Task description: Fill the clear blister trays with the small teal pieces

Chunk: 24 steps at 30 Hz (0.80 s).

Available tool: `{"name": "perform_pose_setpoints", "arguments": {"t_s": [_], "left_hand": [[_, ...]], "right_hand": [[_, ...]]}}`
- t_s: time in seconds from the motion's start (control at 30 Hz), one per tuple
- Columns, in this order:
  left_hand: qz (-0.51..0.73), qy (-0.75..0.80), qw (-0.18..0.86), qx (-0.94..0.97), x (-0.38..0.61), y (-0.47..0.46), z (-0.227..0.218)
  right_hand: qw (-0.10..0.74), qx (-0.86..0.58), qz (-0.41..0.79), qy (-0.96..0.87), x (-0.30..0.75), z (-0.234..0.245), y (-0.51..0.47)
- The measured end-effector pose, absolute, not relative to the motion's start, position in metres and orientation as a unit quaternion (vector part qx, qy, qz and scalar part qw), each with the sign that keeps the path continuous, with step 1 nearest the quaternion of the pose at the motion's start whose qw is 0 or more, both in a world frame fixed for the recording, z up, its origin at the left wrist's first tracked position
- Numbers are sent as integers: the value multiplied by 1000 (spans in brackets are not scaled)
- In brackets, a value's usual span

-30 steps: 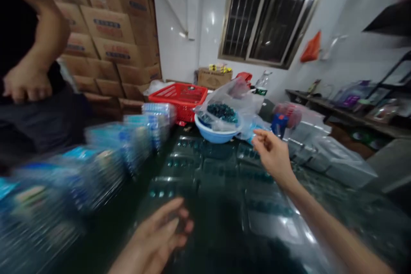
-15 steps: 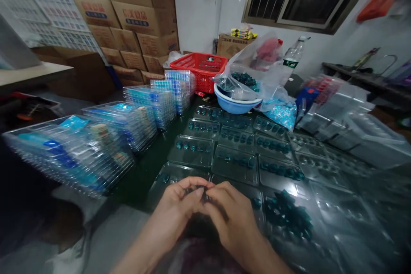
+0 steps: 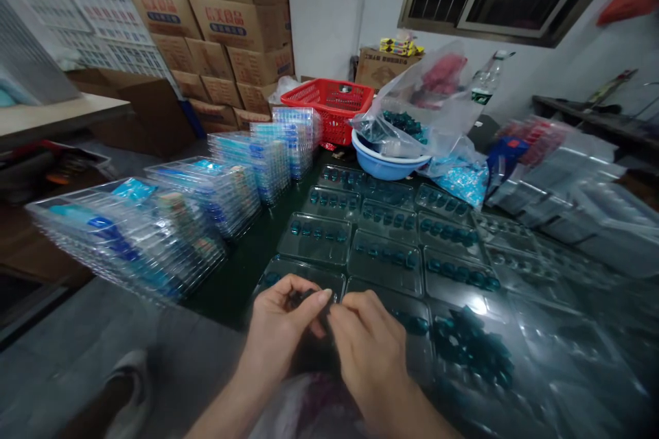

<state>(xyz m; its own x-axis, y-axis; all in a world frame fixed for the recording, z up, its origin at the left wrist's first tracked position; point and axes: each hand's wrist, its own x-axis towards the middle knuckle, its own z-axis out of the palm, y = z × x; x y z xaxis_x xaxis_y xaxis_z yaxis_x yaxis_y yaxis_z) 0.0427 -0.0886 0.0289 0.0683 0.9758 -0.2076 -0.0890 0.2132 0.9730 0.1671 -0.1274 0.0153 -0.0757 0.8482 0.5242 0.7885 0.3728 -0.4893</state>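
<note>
- Left hand [image 3: 281, 333] and right hand [image 3: 371, 350], well apart in the earlier frame, now close together, low over the near edge of the clear blister trays [image 3: 314, 240]
- Fingers [image 3: 319, 296] of both hands curled inward, gripping a small dark piece [image 3: 301, 298] between them; exact kind too small to tell
- Small dark piece held between the hands, just above the nearest tray
- Loose heap of teal pieces [image 3: 468, 350] in a tray just right of the right hand
- Stacks of filled trays [image 3: 134, 240] to the left, on a dark green table [image 3: 231, 298]
- Blue plastic bowl [image 3: 386, 166] at the far end of the trays, holding a clear plastic bag [image 3: 412, 92] of teal pieces
- Red plastic basket [image 3: 329, 99] just beyond the stacks, near the bowl
- Cardboard cartons [image 3: 231, 20] piled against the far wall
</note>
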Motion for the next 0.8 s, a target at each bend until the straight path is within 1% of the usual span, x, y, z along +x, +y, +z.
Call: {"name": "perform_pose_setpoints", "arguments": {"t_s": [0.07, 0.13, 0.23, 0.27, 0.33, 0.43, 0.53, 0.7, 0.8], "left_hand": [[453, 523, 578, 433, 44, -89, 32], [459, 533, 560, 437, 46, -89, 34], [473, 535, 537, 449, 48, -89, 31], [476, 529, 551, 436, 49, -88, 29], [470, 507, 618, 375, 52, -88, 25], [449, 475, 705, 276, 58, -89, 23], [440, 452, 736, 245, 60, -85, 24], [521, 411, 721, 197, 32, -54, 29], [530, 398, 717, 215, 14, -48, 40]], "right_hand": [[413, -553, 100, -717, 163, 16, -127], [421, -564, 189, -685, 161, 18, -127], [393, -592, 326, -623, 159, 22, -125], [385, -594, 360, -608, 159, 24, -124], [383, -584, 412, -585, 160, 27, -122], [399, -556, 473, -555, 162, 30, -122], [426, -522, 509, -536, 164, 33, -127], [468, -442, 562, -520, 167, 47, -143], [512, -400, 593, -475, 170, 47, -143]]}}
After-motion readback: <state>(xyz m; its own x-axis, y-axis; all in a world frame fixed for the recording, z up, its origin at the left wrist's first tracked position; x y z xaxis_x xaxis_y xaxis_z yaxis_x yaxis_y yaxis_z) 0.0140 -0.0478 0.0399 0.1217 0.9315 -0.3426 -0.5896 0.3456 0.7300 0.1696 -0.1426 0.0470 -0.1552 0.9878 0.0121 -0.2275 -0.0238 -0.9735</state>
